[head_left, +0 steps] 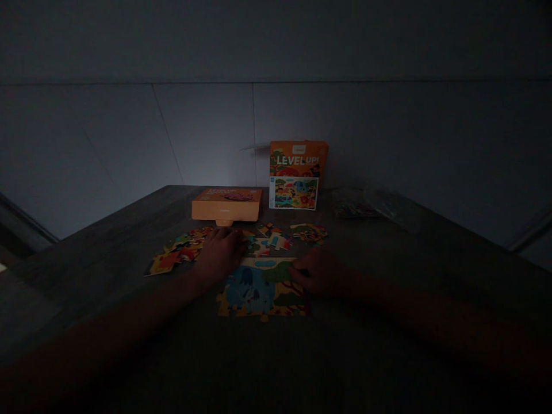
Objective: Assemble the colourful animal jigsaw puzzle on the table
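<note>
A partly joined jigsaw puzzle with blue elephants and green trees lies flat on the table in front of me. My right hand is at its upper right edge, thumb and fingers closed in a pinch on a puzzle piece there. Over the loose pieces at the puzzle's upper left rests my left hand, its fingers bent downward; dim light hides what is under them. Loose puzzle pieces spread to the left of that hand, and more pieces lie just beyond the puzzle.
An orange box lies behind my left hand. Against the wall stands an upright puzzle box with a picture card in front. A clear plastic bag sits at the back right, and a small heap of pieces is nearer.
</note>
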Available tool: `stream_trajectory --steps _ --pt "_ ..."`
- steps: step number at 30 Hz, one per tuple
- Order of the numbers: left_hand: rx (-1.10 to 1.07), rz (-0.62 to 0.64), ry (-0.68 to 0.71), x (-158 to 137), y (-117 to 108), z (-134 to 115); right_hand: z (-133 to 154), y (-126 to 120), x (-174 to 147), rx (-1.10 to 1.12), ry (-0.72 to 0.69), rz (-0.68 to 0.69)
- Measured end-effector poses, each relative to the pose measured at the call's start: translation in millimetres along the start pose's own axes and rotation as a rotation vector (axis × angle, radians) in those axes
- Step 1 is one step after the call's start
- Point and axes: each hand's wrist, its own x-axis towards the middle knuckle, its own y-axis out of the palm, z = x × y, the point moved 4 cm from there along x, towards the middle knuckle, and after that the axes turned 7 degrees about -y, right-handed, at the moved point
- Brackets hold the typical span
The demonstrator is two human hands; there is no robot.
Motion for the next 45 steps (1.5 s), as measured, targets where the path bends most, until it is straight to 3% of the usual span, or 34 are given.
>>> stream_trajectory --steps 3,9,20,24,27,31,34,37,42,45 --pt "-0.005 0.008 -0.006 -0.9 -1.8 -2.3 0.0 -0.2 -0.1 0.007 0.015 0.006" --pt "0.155 -0.010 -0.166 -4.9 -4.7 -2.3 -1.6 1.5 -0.7 0.027 -0.003 -0.005" --pt "0.043 0.013 -0.164 -2.6 2.5 5.7 0.3 -1.1 -0.5 0.020 -0.018 -0.013" --pt "0.041 -0.066 -0.141 -2.2 -3.1 5.2 -0.8 0.6 -0.7 0.010 -0.013 0.006" --pt "0.039 -0.146 -0.055 -4.2 -12.8 -1.3 -1.3 0.5 -1.1 0.010 0.029 -0.008" --pt "-0.084 -0.131 0.270 -13.6 -20.0 -22.5 -0.1 -6.3 -3.2 0.085 0.105 -0.163" --pt "-0.169 -0.117 0.502 -24.1 -20.6 -36.8 3.9 -8.7 -4.3 0.170 0.013 -0.249" --pt "-0.234 -0.072 0.641 -32.3 -19.4 -43.8 5.4 -5.6 -5.0 0.169 -0.098 -0.244" --pt "-0.271 0.067 0.658 -36.6 -17.4 -49.5 -3.0 -1.5 -4.7 0.160 -0.047 -0.272" --pt "-0.218 0.012 0.553 -31.5 -21.9 -46.1 -4.0 -2.5 -3.2 0.152 -0.059 -0.300"
